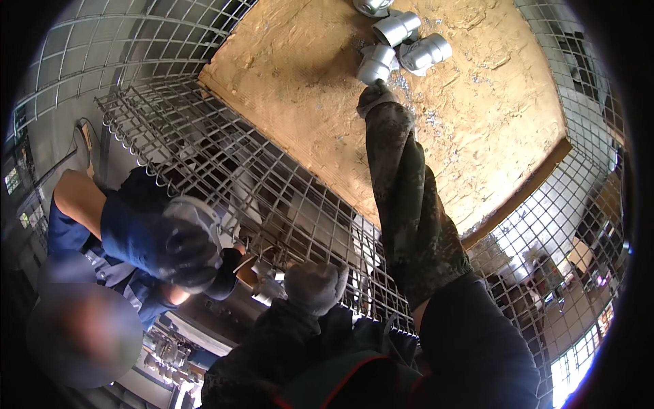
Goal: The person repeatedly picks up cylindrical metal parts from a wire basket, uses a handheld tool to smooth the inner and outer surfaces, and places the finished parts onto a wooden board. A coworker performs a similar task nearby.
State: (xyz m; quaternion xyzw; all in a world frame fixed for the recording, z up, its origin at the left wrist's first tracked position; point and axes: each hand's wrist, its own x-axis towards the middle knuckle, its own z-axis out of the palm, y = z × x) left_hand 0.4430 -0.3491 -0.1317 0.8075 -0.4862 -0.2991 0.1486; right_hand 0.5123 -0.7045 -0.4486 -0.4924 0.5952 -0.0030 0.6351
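Right glove meeting silver metal on the tan board!

And here is the right hand (377, 100), gray-gloved, its camouflage-patterned sleeve (409, 198) stretching over the board (306, 109), and its fingertips are touching the near end of the closest silver fitting (377, 65)! That fitting is lying toward the far part of the board, in a cluster with three more: one fitting (426, 53) is sitting just to its right, another fitting (396, 28) is lying just beyond, and a last fitting (374, 6) is running out of view at the top edge. Is the hand pinching it or only pressing on it? The fingers are bunching at the rim, and I cannot tell. Small shiny flecks (430, 117) are dotting the wrinkled surface close by.

Down below, the left hand (317, 288), also in gray, is curling its fingers beside the wire mesh (272, 184); what it is gripping, if anything, I cannot tell. A silvery metal piece (268, 292) is showing just to its left. Over on the left flank, a co-worker (139, 235) in navy is leaning in, one dark gray glove (187, 255) hovering near that same piece!
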